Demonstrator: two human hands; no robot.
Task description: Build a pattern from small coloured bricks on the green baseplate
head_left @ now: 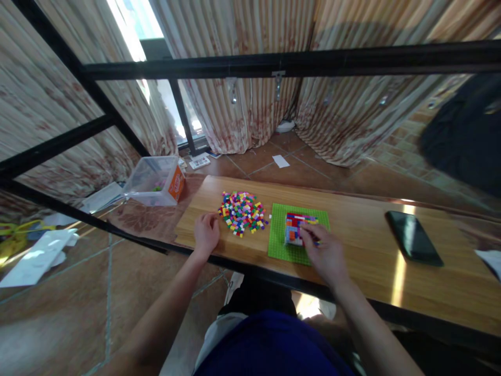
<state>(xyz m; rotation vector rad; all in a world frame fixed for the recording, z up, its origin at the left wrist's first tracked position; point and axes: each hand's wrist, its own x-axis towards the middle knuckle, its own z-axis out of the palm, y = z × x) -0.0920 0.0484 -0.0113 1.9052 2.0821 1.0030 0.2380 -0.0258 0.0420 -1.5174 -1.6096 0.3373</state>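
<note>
One block build (pixel 291 223) on green baseplate (pixel 277 235), lower centre of frame, just up-left of right hand (pixel 324 254), nearer one; fingertips pinched there, can't tell if gripping brick. Left hand (pixel 206 233) loosely curled at desk (pixel 360 224), beside brick pile (pixel 243 213); contents hidden.

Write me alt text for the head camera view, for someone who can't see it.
A person's right hand is at a patch of colorful bricks on a green baseplate, while the left hand is beside a loose brick pile on a wooden table. A dark flat device lies farther right.
</note>
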